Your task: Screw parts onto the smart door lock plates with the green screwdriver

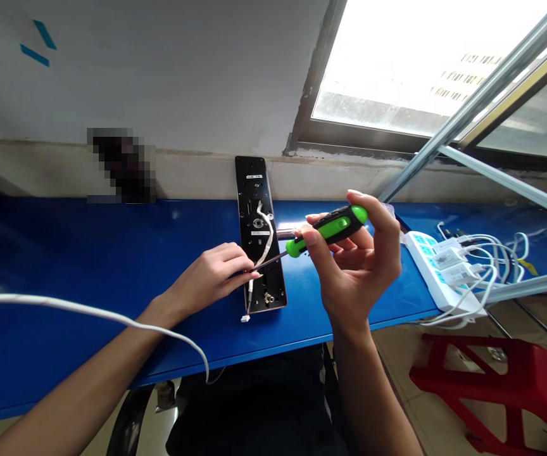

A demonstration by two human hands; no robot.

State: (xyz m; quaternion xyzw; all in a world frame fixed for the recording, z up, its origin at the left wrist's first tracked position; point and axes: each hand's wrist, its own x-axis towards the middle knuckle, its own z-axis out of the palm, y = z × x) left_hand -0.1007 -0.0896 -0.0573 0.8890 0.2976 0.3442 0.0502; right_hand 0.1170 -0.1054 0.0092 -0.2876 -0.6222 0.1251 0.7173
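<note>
A long black panel [263,235], perhaps a lock's back plate, lies on the blue table with its far end toward the wall. Along it runs a white-wrapped cable [266,244], ending in a small white connector [245,319] past the near edge. My right hand [356,266] grips a green and black screwdriver [333,229] by its handle. The shaft slants down left to the panel's lower half. At its tip, my left hand [226,269] has thumb and fingers pinched together over the panel; what is between them is hidden.
On the right, a white power strip [437,275] carries several plugged-in chargers with tangled white cables. A white cable [88,310] hangs across my left forearm. Metal bars [482,79] rise by the window. A red stool [501,373] stands on the floor.
</note>
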